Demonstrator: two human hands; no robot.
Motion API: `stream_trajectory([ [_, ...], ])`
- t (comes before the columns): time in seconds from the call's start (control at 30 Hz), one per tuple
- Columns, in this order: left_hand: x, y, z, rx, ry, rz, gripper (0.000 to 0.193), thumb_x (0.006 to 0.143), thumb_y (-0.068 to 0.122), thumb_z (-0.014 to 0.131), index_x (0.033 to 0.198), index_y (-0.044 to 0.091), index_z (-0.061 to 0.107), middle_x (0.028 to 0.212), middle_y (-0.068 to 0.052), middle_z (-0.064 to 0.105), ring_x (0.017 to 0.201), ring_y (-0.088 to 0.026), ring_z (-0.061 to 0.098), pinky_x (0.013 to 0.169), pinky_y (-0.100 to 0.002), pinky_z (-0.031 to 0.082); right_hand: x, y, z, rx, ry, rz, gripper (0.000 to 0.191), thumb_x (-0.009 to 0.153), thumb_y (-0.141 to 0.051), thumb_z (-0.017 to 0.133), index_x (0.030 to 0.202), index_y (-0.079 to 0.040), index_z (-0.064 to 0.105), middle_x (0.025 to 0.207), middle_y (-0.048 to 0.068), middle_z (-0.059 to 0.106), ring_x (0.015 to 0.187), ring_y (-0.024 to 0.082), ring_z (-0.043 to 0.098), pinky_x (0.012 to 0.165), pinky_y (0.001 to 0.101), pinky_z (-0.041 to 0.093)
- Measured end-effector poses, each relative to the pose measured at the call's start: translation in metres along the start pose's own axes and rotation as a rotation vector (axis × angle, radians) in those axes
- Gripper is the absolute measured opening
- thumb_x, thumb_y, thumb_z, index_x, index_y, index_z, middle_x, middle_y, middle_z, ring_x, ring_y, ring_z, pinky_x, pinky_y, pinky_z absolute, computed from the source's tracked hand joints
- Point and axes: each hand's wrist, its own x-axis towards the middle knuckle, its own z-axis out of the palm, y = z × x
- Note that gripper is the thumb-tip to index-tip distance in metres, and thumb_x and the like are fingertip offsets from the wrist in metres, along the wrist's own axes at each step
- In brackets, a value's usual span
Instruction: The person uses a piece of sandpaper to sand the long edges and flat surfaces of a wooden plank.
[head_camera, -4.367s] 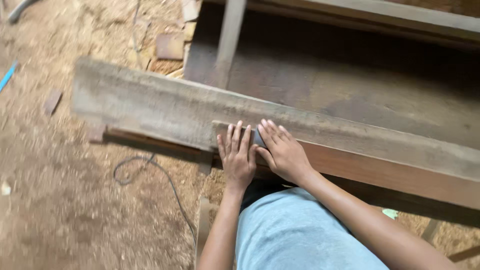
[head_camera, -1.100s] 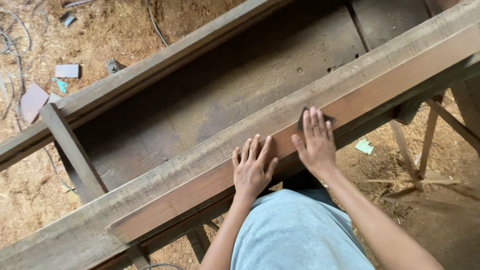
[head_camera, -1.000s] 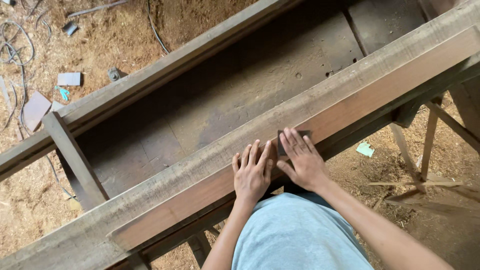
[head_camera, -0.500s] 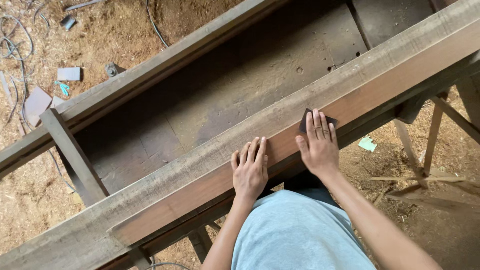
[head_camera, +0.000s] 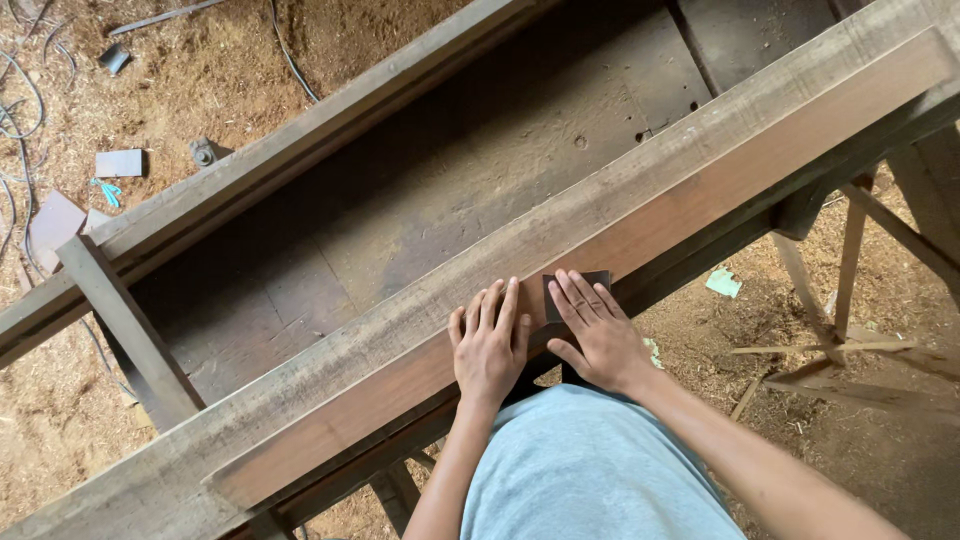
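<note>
A long reddish-brown plank (head_camera: 760, 160) lies diagonally on a rough grey beam (head_camera: 420, 300), from lower left to upper right. My left hand (head_camera: 489, 345) rests flat on the plank, fingers together, holding nothing. Just to its right, my right hand (head_camera: 592, 330) presses a small dark square of sandpaper (head_camera: 572, 291) onto the plank's face, fingers spread over it. The two hands lie nearly side by side.
Beyond the beam is a dark wooden bench top (head_camera: 450, 190) with a second long rail (head_camera: 280, 160). Sawdust covers the floor. Cables (head_camera: 20, 100), wood offcuts (head_camera: 118, 162) and a small round metal part (head_camera: 204, 152) lie at the upper left. Thin wooden legs (head_camera: 850, 270) stand at right.
My right hand has slid the sandpaper back down the plank toward my left hand, after having pushed it away to the right. My left hand has stayed put.
</note>
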Motion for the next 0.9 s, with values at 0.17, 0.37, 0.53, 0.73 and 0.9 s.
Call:
stream_trajectory([
  [0.17,-0.001,0.002,-0.005,-0.027,-0.034,0.013,0.081,0.085,0.060,0.070,0.150,0.017,0.049,0.144,-0.008,0.056,0.134,-0.026,0.050,0.113,-0.052,0.031,0.011,0.029,-0.020,0.034,0.021,0.245,0.078,0.107,-0.062,0.012,0.161,-0.005,0.020,0.168,0.020,0.026,0.156,0.032,0.025,0.128,0.0457,0.020],
  [0.37,0.000,0.001,-0.004,0.014,-0.074,0.013,0.091,0.079,0.059,0.077,0.154,0.020,0.045,0.146,-0.005,0.055,0.135,-0.025,0.049,0.115,-0.051,0.031,0.017,0.014,-0.024,0.035,-0.105,0.184,0.086,0.097,-0.069,0.014,0.160,-0.010,0.021,0.170,0.014,0.025,0.152,0.024,0.031,0.128,0.0382,0.022],
  [0.53,-0.001,0.001,-0.003,-0.028,-0.112,-0.023,0.088,0.081,0.060,0.076,0.153,0.019,0.044,0.148,-0.006,0.052,0.140,-0.025,0.043,0.118,-0.054,0.024,0.023,0.018,-0.035,0.047,-0.133,0.298,0.081,0.101,-0.065,0.017,0.161,-0.010,0.016,0.171,0.011,0.018,0.159,0.024,0.015,0.128,0.0467,0.014],
  [0.73,0.016,0.016,-0.001,-0.110,-0.056,0.020,0.074,0.090,0.052,0.070,0.149,0.014,0.047,0.152,-0.011,0.048,0.148,-0.029,0.034,0.121,-0.058,0.015,0.023,0.027,-0.027,-0.060,0.241,0.162,0.062,0.109,-0.043,0.037,0.157,-0.003,0.033,0.156,0.020,0.036,0.147,0.035,0.035,0.122,0.0485,0.031],
  [0.9,0.046,0.052,0.017,-0.231,-0.061,0.069,0.061,0.096,0.037,0.067,0.149,0.012,0.052,0.153,-0.012,0.048,0.150,-0.030,0.035,0.124,-0.055,0.019,0.011,0.054,-0.030,0.065,0.180,0.091,0.052,0.103,-0.024,0.051,0.153,-0.008,0.048,0.140,0.012,0.051,0.133,0.031,0.048,0.111,0.0460,0.041],
])
